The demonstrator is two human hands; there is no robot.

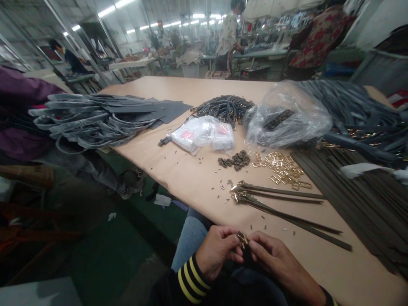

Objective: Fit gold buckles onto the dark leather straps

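I view a brown-covered table (pixel 194 187) extending into a workshop under strip lights (pixel 106 11), with people at other tables beyond. At its near edge, above the lap, a dark, gold-fitted buckled strap (pixel 244 240) lies between the hands: the left hand (pixel 216 251) pinches it, thumb and fingers nearly together, and the right hand (pixel 276 257) closes its thumb and fingertips on the opposite side. Beyond I note slender buckled straps (pixel 287 212), a heap of shiny rectangular buckles (pixel 282 168) and knobbly dark loops (pixel 235 160); long matte strips (pixel 357 208) line the right. A crumpled transparent bag (pixel 306 110) encloses dark contents, including a patterned band; smaller clear bags (pixel 204 134) hold white packets.
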